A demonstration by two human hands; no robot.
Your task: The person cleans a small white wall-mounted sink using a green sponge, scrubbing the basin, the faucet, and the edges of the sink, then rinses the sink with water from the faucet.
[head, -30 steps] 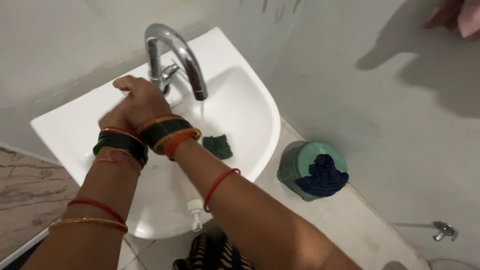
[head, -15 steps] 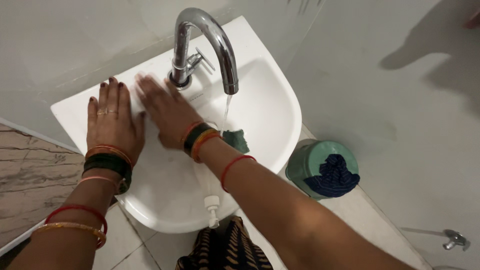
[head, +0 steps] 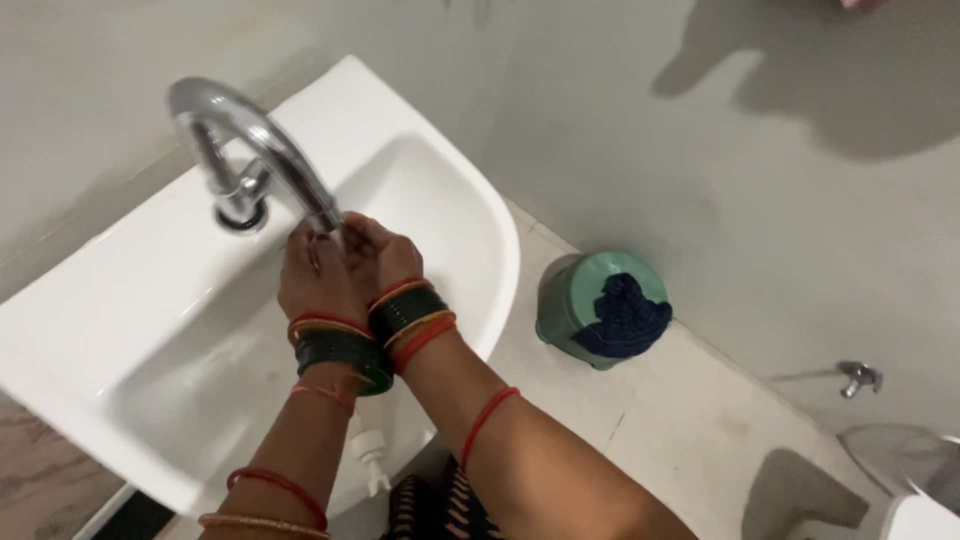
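My left hand [head: 315, 275] and right hand [head: 383, 255] are pressed together under the spout of the chrome tap [head: 250, 160], over the middle of the white washbasin [head: 150, 340]; both are loosely cupped, fingers curled against each other, gripping nothing, and I cannot tell whether water is running over them. Each wrist carries a stack of bangles [head: 380, 325], dark green between red and gold, and thinner red and gold ones sit further up my forearms near the bottom edge. The tap stands on the far left rim of the basin and arches right, its spout tip just above my fingers. Below the basin's near edge a small white drain fitting [head: 370, 462] hangs. To the right, on the pale tiled floor, stands a green stool [head: 570, 300] with a dark blue cloth [head: 625, 315] lying on top, well apart from the basin. Further right a small metal wall tap [head: 858, 377] sticks out low near the floor
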